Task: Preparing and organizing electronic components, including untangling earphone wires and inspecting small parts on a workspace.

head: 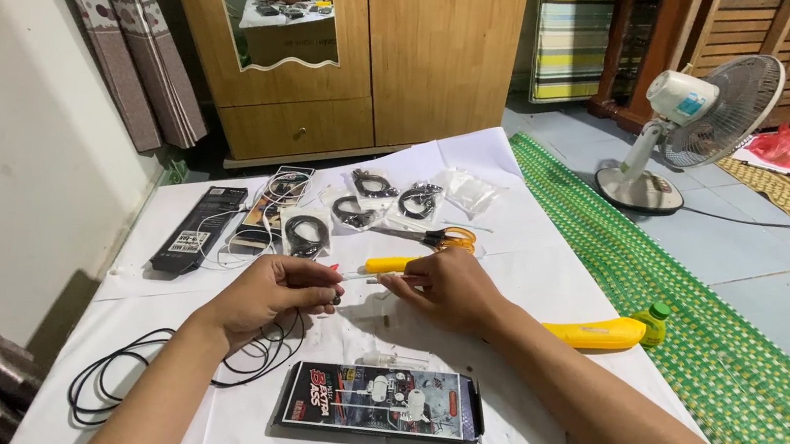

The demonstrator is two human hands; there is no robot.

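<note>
I see a flat black retail package (381, 401) with a clear window nearest me on the desk, a slim black box (199, 228) far left, and small clear plastic bags (387, 201) of coiled black cables beyond my hands.

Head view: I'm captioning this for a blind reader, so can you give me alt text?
Two bare hands meet over a white-covered table: the left hand pinches a black cable, the right hand holds a thin tool to its end. Bagged cables, orange scissors and a yellow cutter lie around.

Right hand (447, 289) hides yellow-handled tool (388, 264) middle; tool tip (near left hand (273, 295)) too small to tell.
</note>
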